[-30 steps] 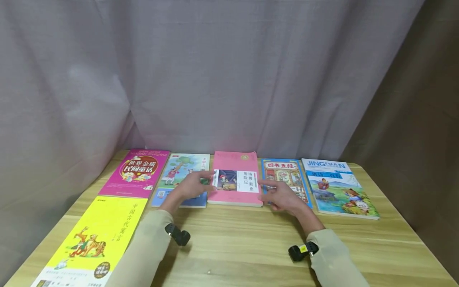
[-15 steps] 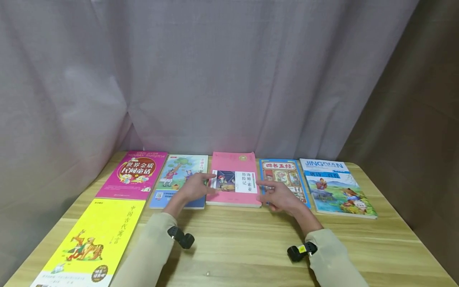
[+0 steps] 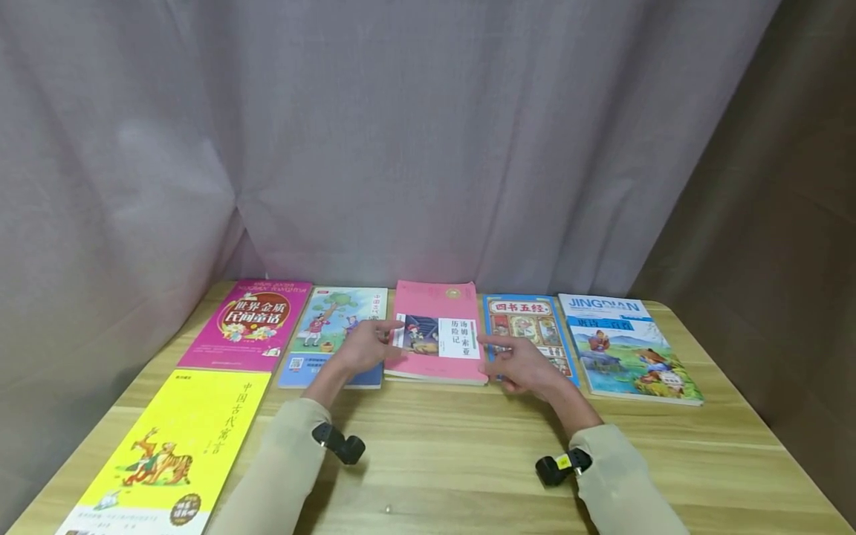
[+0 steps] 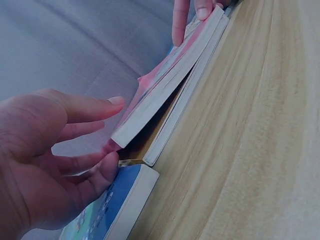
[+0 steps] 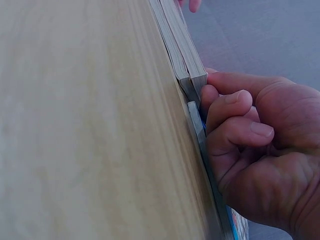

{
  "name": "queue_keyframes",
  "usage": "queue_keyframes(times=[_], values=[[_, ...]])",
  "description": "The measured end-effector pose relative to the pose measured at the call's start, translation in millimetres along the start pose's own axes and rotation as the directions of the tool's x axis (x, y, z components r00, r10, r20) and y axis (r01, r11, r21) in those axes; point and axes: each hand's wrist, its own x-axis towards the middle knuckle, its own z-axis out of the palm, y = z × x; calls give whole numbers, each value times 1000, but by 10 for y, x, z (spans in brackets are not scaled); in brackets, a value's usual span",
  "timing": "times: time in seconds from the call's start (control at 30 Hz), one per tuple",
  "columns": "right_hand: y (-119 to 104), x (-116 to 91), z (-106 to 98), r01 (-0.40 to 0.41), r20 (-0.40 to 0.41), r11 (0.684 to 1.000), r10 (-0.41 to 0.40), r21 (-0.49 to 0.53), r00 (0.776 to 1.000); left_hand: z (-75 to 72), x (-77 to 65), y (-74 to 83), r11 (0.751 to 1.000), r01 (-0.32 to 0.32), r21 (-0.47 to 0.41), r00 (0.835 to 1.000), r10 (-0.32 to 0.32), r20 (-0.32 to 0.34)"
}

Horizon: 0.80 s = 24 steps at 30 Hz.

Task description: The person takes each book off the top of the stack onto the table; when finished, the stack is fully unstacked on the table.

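Note:
A pink paperback book [image 3: 435, 297] with a picture panel lies mid-row on the table, on top of another book [image 4: 167, 127] whose cover is mostly hidden. In the left wrist view its left end is raised, leaving a wedge-shaped gap above the lower book. My left hand [image 3: 361, 348] is at that end, one fingertip against the raised corner and the other fingers spread around it. At the opposite edge my right hand [image 3: 524, 365] pinches the pink book between curled fingers, beside the blue-bordered book [image 3: 531, 334]. In the right wrist view the two books' page edges are nearly together there.
Left of the pink book lie a tree-cover book [image 3: 334, 327] and a magenta book [image 3: 247, 327], with a yellow book [image 3: 167, 446] nearer the front. A landscape-cover book [image 3: 628, 349] lies at the right. Grey curtain [image 3: 414, 148] hangs behind the wooden table [image 3: 455, 461].
Both hands stay at the pink book's sides with almost no movement. The view has shifted slightly, and the left forearm sits a little further right relative to the books.

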Motion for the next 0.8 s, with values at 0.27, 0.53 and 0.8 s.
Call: queue_keyframes(times=[0.27,0.53,0.8], values=[[26,7,-5,21,25,1000,-21,16,999,24,25,-9,1000,2,-2,999,-2,-48],[23,-5,5,20,13,1000,-20,7,1000,30,60,-24,997,49,-65,998,-51,-29],[20,-11,-3,9,18,1000,-9,25,1000,-2,64,-31,984,110,-142,993,-104,48]])
